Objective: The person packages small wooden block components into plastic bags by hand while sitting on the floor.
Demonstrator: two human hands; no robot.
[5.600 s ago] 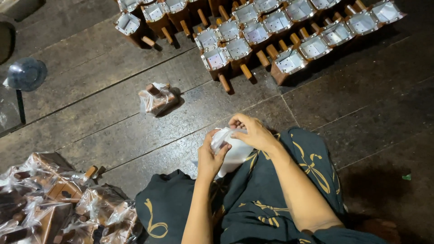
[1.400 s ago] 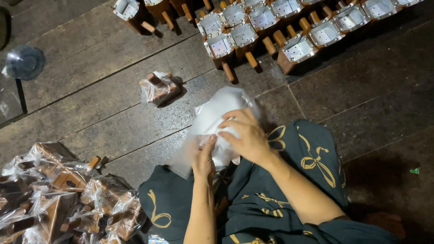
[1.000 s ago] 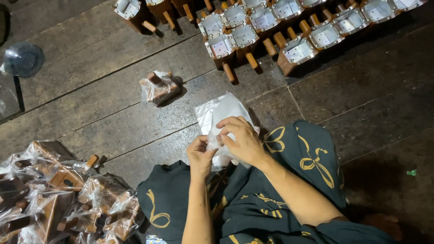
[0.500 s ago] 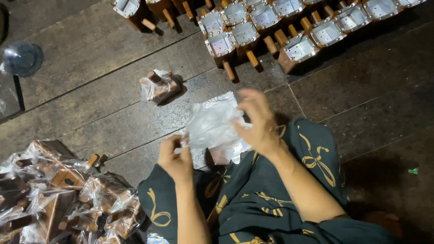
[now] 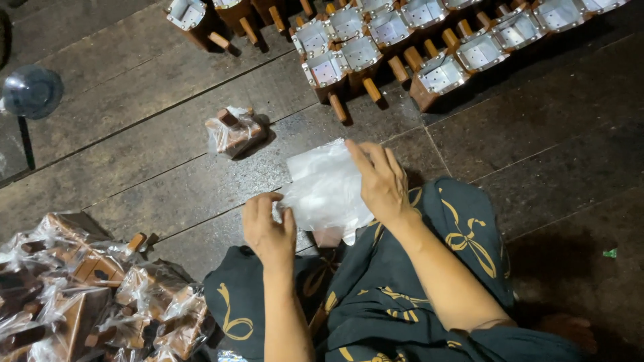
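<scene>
so, step in hand: judging by the grip, opening out a clear plastic bag [image 5: 325, 191] over the lap.
left hand [image 5: 268, 228]: fingers curled shut, pinching the bag's lower left edge.
right hand [image 5: 382, 181]: fingers mostly straight, pressing flat on the bag's right side.
bag: between both hands, above the dark floor [image 5: 537, 134].
nearby: one wrapped wooden piece [image 5: 233, 131] lies apart; unwrapped wooden pieces [image 5: 376, 40] stand in rows beyond.
next move calls for: a mouth spread wide, i judge.
</scene>
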